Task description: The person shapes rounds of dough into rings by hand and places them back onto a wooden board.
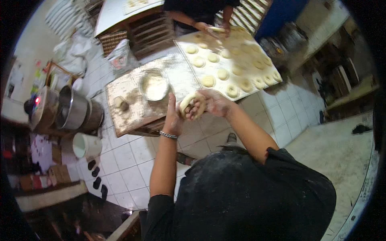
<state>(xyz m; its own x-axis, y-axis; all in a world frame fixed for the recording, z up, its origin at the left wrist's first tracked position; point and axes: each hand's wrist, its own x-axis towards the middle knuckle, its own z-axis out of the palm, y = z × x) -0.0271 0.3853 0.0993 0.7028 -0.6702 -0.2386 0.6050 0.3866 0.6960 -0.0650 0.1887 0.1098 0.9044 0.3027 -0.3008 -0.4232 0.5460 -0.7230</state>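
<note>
Between my two hands, above the near edge of a wooden table (134, 80), is a pale ring of raw dough (185, 103). My left hand (173, 119), with a silver chain bracelet at its wrist, is curled around the ring's left side. My right hand (217, 105) grips the right side, and fingertips show through the hole. Flour dusts both hands. Beyond them lies a white floured board (184, 42) with several dough rings (232, 90) and rounds (222, 74). A metal bowl (155, 97) of whitish flour stands on the table, left of the board.
Across the board, a person in dark clothes (201, 9) holds another piece of dough (217, 29). A small lump (120, 103) sits at the table's left end. Large metal pots (72, 108) and a white bucket (87, 145) stand at left, near dark sandals (96, 182) on the tiles.
</note>
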